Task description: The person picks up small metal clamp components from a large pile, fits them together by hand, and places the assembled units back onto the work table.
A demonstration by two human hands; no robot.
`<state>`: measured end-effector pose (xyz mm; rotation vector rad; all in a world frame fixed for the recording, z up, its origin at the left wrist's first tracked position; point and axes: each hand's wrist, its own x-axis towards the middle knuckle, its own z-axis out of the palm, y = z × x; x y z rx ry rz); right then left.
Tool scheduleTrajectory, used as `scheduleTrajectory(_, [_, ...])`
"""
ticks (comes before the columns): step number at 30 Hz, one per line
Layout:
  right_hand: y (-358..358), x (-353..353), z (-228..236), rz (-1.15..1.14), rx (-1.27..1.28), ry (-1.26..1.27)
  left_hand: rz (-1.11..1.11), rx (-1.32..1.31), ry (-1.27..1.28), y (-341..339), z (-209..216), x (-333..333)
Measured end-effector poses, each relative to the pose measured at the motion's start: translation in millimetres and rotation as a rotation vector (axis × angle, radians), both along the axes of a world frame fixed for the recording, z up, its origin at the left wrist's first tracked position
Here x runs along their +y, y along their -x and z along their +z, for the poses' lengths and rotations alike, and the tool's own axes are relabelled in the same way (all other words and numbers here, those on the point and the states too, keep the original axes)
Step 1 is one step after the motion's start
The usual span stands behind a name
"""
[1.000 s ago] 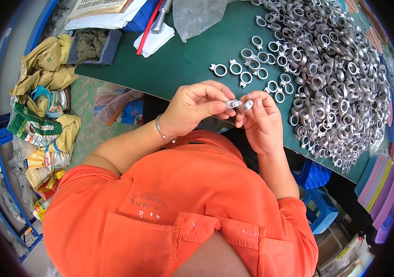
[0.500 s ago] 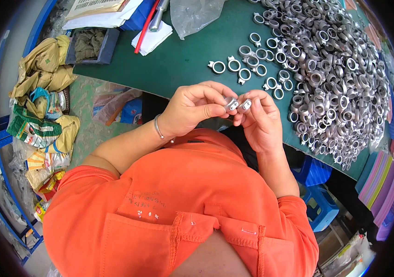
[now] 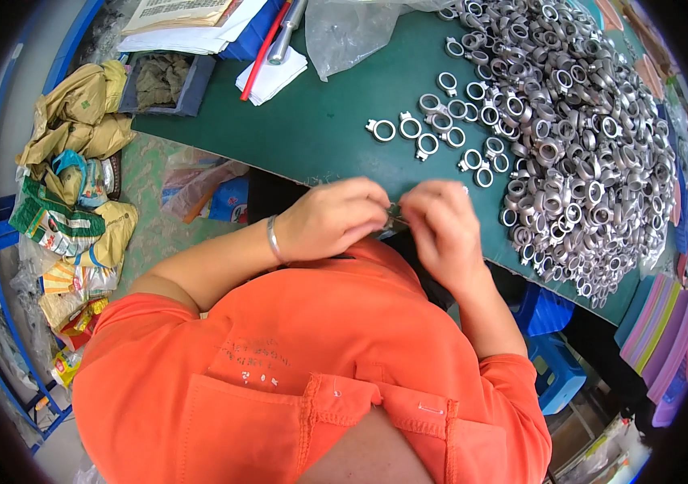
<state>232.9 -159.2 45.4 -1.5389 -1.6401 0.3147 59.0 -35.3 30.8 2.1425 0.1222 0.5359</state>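
Note:
Over the near edge of the table, my left hand (image 3: 336, 219) and my right hand (image 3: 445, 234) are close together, a small gap between their fingertips. Both have their fingers curled in, and motion blurs them. Whatever sits inside the fingers is hidden; only a small glint shows at the back of the right fingers. Beyond the hands lie several loose grey metal rings (image 3: 428, 146), each with a small lug. They spread out from a big heap of such rings (image 3: 577, 137) on the right.
The green table (image 3: 295, 129) carries a clear plastic bag (image 3: 348, 40), a red stick (image 3: 266, 50), a metal tool (image 3: 286, 36) and a blue-grey bin (image 3: 192, 90) holding grey cloth-like material. Sacks (image 3: 78, 218) are piled at left. A blue stool (image 3: 555, 371) stands below right.
Both hands have come down toward my body and turned inward. The two metal pieces that showed between the fingertips are now out of sight. The view has shifted slightly.

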Motion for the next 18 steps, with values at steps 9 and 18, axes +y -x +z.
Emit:
scheduleTrajectory(9, [-12.5, 37.2, -13.5, -0.375, -0.375, 0.076, 0.588, 0.211, -0.300, -55.3, -2.3, 37.4])
scheduleTrajectory(18, [-7.3, 9.4, -14.1, -0.139, 0.845, 0.031, 0.373, 0.193, -0.245, -34.5, 9.0, 35.3])
